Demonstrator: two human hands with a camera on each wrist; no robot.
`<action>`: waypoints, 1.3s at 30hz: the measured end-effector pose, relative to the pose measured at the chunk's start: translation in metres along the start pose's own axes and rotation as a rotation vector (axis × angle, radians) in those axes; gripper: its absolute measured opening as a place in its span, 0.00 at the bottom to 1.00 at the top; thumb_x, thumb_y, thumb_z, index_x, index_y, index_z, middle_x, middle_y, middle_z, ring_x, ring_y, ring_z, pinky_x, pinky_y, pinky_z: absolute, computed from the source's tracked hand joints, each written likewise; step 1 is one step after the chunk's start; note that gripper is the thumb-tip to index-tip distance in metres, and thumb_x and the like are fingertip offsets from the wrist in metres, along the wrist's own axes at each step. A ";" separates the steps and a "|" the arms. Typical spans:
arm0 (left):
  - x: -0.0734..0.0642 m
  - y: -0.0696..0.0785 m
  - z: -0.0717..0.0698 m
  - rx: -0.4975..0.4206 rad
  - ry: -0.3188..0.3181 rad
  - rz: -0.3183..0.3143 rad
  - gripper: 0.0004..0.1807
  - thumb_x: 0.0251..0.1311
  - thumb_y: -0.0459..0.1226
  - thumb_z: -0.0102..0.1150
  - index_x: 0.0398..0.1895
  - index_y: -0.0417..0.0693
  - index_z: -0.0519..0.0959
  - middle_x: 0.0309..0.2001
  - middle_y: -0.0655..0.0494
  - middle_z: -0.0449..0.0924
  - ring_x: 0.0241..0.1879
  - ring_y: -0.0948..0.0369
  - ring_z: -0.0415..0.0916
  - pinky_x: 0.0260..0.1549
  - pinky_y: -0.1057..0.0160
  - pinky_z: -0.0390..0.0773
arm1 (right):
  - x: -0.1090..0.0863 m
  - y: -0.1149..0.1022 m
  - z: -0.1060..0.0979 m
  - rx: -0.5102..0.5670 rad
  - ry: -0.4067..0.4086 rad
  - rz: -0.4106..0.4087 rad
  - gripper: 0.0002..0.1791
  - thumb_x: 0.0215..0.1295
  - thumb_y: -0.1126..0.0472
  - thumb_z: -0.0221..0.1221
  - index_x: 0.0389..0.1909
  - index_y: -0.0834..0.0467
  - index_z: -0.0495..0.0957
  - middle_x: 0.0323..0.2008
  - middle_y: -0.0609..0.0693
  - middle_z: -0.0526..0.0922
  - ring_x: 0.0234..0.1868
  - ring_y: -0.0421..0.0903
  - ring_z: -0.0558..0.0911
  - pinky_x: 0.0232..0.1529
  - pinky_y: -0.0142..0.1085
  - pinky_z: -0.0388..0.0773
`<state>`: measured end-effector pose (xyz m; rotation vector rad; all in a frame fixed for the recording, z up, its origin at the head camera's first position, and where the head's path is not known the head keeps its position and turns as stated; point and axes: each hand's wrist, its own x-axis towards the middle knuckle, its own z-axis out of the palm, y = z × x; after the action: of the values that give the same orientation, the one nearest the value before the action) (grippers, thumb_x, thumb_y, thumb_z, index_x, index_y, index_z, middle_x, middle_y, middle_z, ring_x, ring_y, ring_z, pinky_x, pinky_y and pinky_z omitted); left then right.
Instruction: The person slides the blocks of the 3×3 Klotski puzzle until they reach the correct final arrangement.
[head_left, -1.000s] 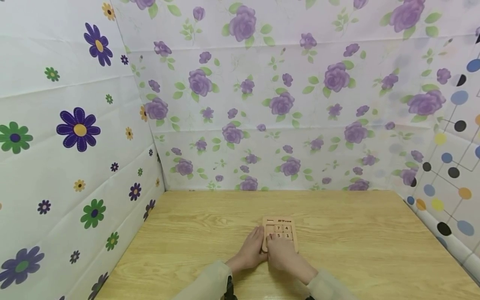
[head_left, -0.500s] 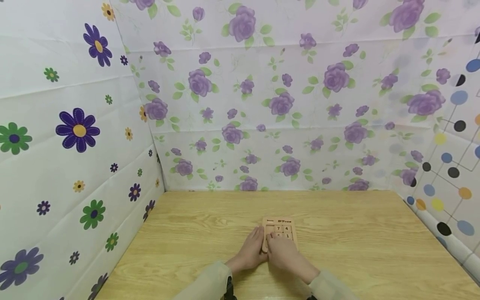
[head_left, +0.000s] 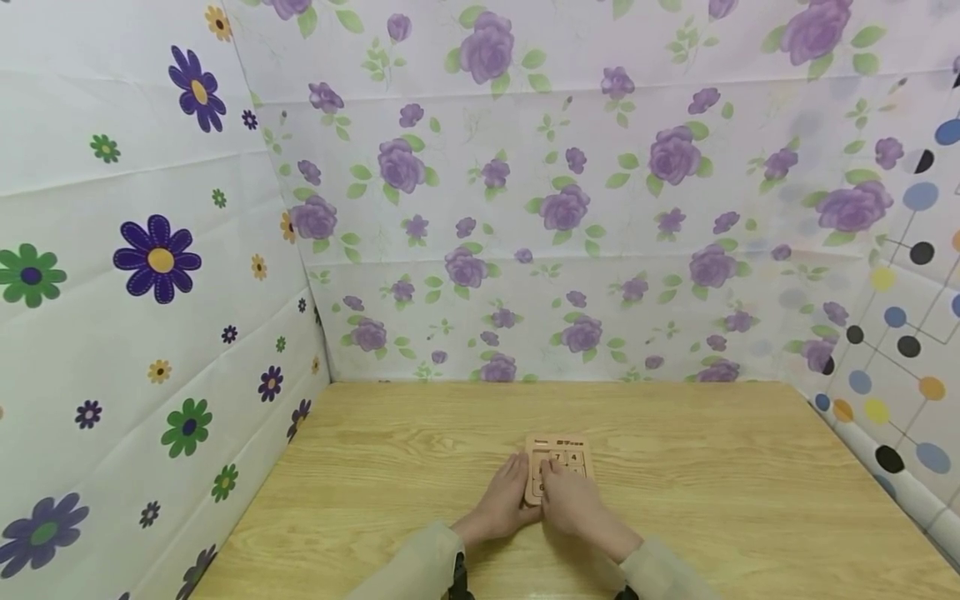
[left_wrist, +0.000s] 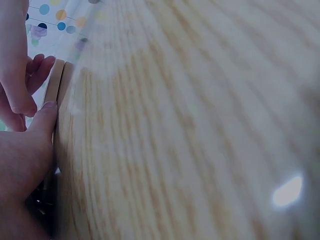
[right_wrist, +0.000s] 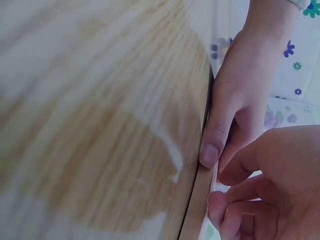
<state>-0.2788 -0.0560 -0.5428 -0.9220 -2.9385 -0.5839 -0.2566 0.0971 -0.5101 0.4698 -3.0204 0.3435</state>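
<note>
A wooden sliding number puzzle (head_left: 557, 442) lies flat on the table, its 7 and 4 tiles (head_left: 573, 457) showing in the upper row. My left hand (head_left: 498, 500) rests against the board, with straight fingers along its left side and the thumb at its near edge. From above, my right hand (head_left: 572, 500) touches the tiles with its fingertips near the board's middle, covering much of the lower rows. In the right wrist view its fingers (right_wrist: 247, 160) are loosely bent over the board. The left wrist view shows the left thumb (left_wrist: 45, 117) against the board's edge.
The wood-grain table (head_left: 405, 442) extends around the board. Flowered cloth hangs at the left (head_left: 247, 167) and back (head_left: 525, 292), and a dotted cloth (head_left: 915, 350) stands at the right.
My right hand has shifted slightly right and away from me over the tiles. A 6 tile now shows at the lower left, while the 5 and 1 are mostly covered. My left hand stays put.
</note>
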 end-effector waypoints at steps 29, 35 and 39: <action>0.001 -0.003 0.004 -0.044 -0.003 -0.011 0.53 0.61 0.58 0.56 0.73 0.28 0.48 0.74 0.33 0.49 0.75 0.43 0.48 0.74 0.48 0.52 | 0.009 0.007 0.008 -0.030 0.013 0.103 0.29 0.63 0.59 0.56 0.61 0.74 0.69 0.59 0.68 0.75 0.49 0.58 0.81 0.36 0.47 0.85; 0.000 -0.005 0.006 -0.031 0.020 0.011 0.53 0.62 0.57 0.57 0.72 0.26 0.49 0.73 0.32 0.50 0.74 0.41 0.49 0.73 0.46 0.54 | 0.009 0.004 0.006 -0.041 0.010 0.107 0.30 0.63 0.57 0.57 0.61 0.73 0.70 0.60 0.67 0.74 0.48 0.57 0.82 0.32 0.45 0.85; 0.000 -0.004 0.005 -0.031 0.032 0.021 0.51 0.62 0.56 0.57 0.72 0.26 0.49 0.73 0.32 0.51 0.74 0.41 0.49 0.73 0.46 0.54 | 0.011 0.002 0.004 -0.063 0.001 0.110 0.30 0.64 0.56 0.57 0.61 0.73 0.70 0.60 0.67 0.74 0.40 0.54 0.82 0.26 0.42 0.84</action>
<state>-0.2805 -0.0572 -0.5486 -0.9356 -2.8964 -0.6385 -0.2674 0.0947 -0.5134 0.3002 -3.0523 0.2543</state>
